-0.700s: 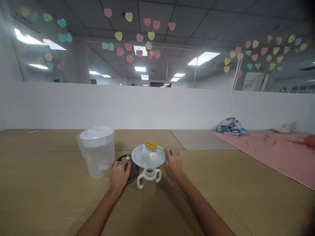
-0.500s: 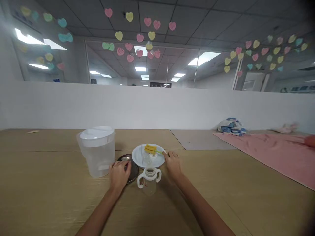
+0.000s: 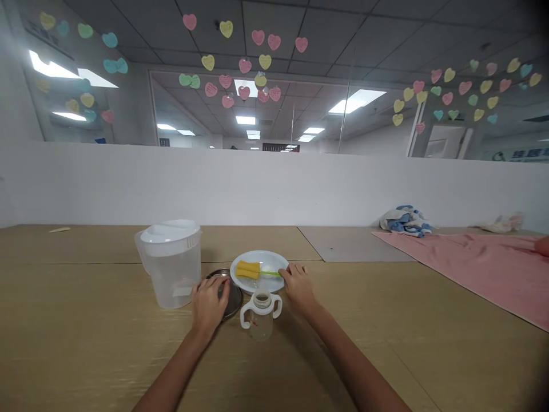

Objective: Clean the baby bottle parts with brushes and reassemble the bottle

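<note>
My right hand [image 3: 300, 286] pinches the thin green handle of a sponge brush [image 3: 247, 269]. Its yellow sponge head points left over a white plate [image 3: 237, 256]. A clear piece and a small white round part [image 3: 269, 269] lie on the plate, partly covered by the brush. Just in front of the plate stands an uncapped clear baby bottle [image 3: 261, 327] with two white handles, upright. My left hand [image 3: 209, 302] rests at the left rim of a dark metal bowl [image 3: 234, 300], thumb apart from the loosely bent fingers. Those fingers hide part of the bowl.
A clear plastic pitcher [image 3: 174, 274] with a white lid stands left of my left hand. A pink cloth [image 3: 480, 269] covers the table's right side, with a crumpled blue and white cloth [image 3: 405, 221] behind it. A white wall [image 3: 274, 186] rises at the table's back.
The sponge head has moved left and slightly nearer across the plate, and now lies more level. My right hand has shifted slightly left with it. The left hand stays nearly still.
</note>
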Action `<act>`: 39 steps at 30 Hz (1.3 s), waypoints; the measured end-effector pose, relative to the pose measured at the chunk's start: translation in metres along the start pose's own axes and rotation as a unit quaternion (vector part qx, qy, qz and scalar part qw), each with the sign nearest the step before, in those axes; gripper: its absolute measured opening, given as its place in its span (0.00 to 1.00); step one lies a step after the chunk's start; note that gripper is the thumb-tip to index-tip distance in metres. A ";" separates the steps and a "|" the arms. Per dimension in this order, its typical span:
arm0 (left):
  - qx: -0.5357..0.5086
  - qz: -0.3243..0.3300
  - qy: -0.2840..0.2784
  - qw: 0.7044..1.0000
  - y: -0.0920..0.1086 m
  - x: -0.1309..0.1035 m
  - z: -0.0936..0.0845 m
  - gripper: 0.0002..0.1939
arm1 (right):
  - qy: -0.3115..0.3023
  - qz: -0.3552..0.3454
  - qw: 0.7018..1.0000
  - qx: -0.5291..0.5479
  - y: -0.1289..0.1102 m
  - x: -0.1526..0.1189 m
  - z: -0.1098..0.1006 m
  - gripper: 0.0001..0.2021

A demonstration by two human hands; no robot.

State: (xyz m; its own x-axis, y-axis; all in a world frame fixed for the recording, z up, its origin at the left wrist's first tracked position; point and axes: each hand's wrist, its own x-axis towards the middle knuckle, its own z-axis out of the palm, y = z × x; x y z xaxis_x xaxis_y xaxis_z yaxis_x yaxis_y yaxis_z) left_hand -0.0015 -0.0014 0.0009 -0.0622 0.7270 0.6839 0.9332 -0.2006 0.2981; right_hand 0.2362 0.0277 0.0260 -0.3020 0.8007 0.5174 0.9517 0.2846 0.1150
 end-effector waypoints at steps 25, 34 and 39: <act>-0.019 -0.083 -0.232 0.969 -0.008 0.003 0.011 0.19 | -0.013 0.135 0.991 -0.004 0.004 -0.003 -0.003 0.14; -0.076 -0.110 -0.180 0.975 -0.012 0.003 0.011 0.22 | -0.018 0.144 0.989 0.011 0.002 -0.003 -0.010 0.15; -0.070 -0.109 -0.184 0.974 -0.012 0.003 0.010 0.22 | -0.022 0.147 0.989 0.022 0.003 -0.003 -0.007 0.15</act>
State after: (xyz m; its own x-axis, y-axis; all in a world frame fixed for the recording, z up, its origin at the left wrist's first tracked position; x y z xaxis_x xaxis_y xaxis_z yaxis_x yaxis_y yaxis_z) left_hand -0.0097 0.0097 -0.0070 -0.0991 0.9433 0.3167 0.8527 -0.0835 0.5156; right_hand 0.2398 0.0224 0.0312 -0.0159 0.8739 0.4858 0.9957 0.0580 -0.0717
